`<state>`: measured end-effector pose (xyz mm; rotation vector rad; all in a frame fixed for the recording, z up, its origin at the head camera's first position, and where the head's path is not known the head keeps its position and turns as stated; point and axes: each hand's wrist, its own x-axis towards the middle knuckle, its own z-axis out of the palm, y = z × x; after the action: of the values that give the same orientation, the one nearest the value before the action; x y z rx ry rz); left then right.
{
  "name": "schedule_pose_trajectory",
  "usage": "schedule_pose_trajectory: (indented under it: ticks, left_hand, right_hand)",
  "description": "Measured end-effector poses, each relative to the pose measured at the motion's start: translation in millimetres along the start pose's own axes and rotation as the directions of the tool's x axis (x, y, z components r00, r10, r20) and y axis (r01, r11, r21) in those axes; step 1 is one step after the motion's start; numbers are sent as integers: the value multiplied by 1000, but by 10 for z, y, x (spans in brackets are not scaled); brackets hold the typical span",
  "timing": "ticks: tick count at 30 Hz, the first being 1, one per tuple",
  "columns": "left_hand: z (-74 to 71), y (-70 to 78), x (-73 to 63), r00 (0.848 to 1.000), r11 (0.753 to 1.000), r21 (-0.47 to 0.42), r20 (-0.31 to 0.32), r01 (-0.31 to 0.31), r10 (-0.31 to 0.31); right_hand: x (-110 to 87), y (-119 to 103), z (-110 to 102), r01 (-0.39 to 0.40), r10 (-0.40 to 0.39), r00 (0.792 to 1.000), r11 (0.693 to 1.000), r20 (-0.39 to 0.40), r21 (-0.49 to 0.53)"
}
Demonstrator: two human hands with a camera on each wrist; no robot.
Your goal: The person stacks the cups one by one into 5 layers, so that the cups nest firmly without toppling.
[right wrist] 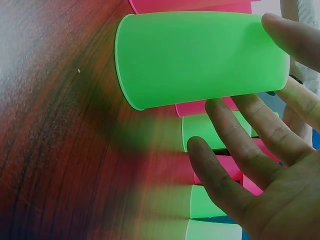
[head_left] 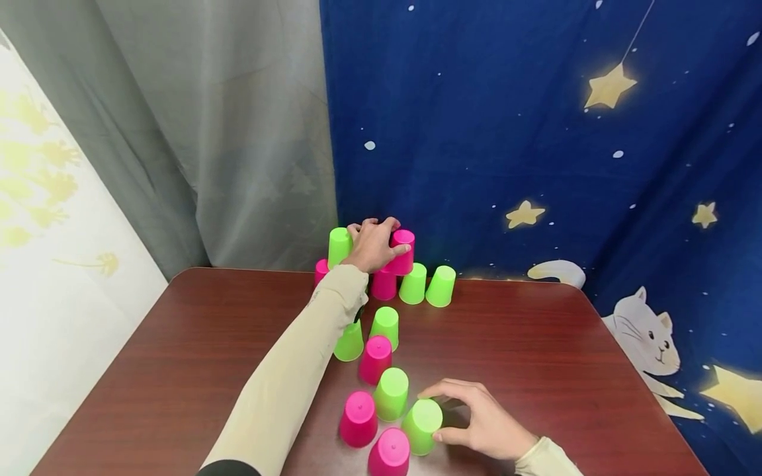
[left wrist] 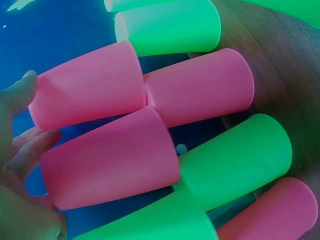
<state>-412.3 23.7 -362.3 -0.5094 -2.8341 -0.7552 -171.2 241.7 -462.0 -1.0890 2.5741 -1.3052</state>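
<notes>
My left hand [head_left: 374, 246] reaches to the back of the table and pinches the top of an upside-down pink cup [head_left: 403, 258] in the upper row of a stack. Its thumb lies on one side of that cup; the other fingers come between it and a second pink cup [left wrist: 110, 160], which the hand hides in the head view. A green cup [head_left: 339, 246] is at that row's left end. Near the front, my right hand [head_left: 491, 423] grips an upside-down green cup [head_left: 422, 430], thumb and index finger on opposite sides.
The stack's bottom row includes a pink cup [head_left: 383, 285] and two green cups at right. From the stack toward the front runs a line of upside-down cups, among them a green cup [head_left: 391, 395] and a pink cup [head_left: 359, 421]. Curtains hang behind the brown table [head_left: 536, 344].
</notes>
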Motion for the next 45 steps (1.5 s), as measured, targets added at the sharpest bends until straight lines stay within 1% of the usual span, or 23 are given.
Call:
schedule_pose_trajectory:
  ticks: [3, 5, 6, 8, 11, 12, 14, 17, 20, 22, 25, 29, 31, 34, 38, 42, 45]
  left_hand:
    - [-53, 8, -21, 1000, 1000, 8, -12, -19, 19]
    - [-120, 22, -50, 999, 999, 3, -23, -36, 36]
    - [-163, 29, -72, 998, 999, -3, -34, -47, 47]
    - [-259, 38, -138, 996, 997, -20, -57, -72, 70]
    - [-404, 30, -284, 988, 991, -47, -100, -121, 116]
    - [-442, 21, -344, 985, 989, -53, -115, -138, 131]
    - [-507, 2, -472, 977, 984, -49, -136, -171, 163]
    - [-566, -23, -693, 961, 973, -18, -166, -229, 223]
    - [-592, -43, -947, 942, 957, 34, -171, -287, 289]
    - [-585, -58, -1124, 931, 944, 47, -160, -326, 329]
    - [-534, -96, -1381, 917, 929, 62, -146, -365, 370]
    - [-425, -195, -1706, 906, 913, 125, -130, -388, 403]
    - [-375, -257, -1857, 906, 910, 151, -118, -387, 405]
    - [-304, -353, -2054, 915, 915, 150, -101, -374, 391]
    - [-225, -452, -2275, 933, 934, 97, -79, -343, 351]
    - [-155, -491, -2479, 951, 951, 30, -10, -309, 310]
    - [-83, -480, -2608, 956, 957, -14, 50, -289, 289]
  right_hand:
    - [5, -4, 7, 1, -1, 1000, 1000, -2, -5]
    - [8, -2, 10, 7, -7, 1000, 1000, -9, -5]
    - [13, -1, 9, 26, -26, 1000, 1000, -16, -8]
    - [21, 3, 8, 53, -53, 998, 999, -27, -5]
    - [24, 8, 14, 56, -55, 998, 998, -44, 23]
    - [23, 12, 13, 60, -59, 997, 998, -45, 30]
    - [19, 19, 11, 43, -41, 998, 998, -46, 46]
    - [21, 27, -18, 13, -10, 999, 998, -44, 66]
    - [43, 30, -57, -11, 14, 999, 998, -51, 63]
    - [63, 37, -81, -21, 25, 998, 997, -55, 74]
    - [98, 59, -116, -29, 33, 998, 997, -60, 71]
    - [150, 102, -168, -40, 43, 997, 998, -63, 52]
    - [179, 121, -198, -52, 54, 996, 998, -67, 35]
    - [226, 139, -249, -73, 75, 994, 997, -79, 16]
    - [288, 165, -302, -97, 96, 990, 995, -107, 3]
    - [353, 207, -328, -105, 104, 986, 995, -132, -1]
    - [412, 237, -352, -115, 111, 983, 993, -148, -13]
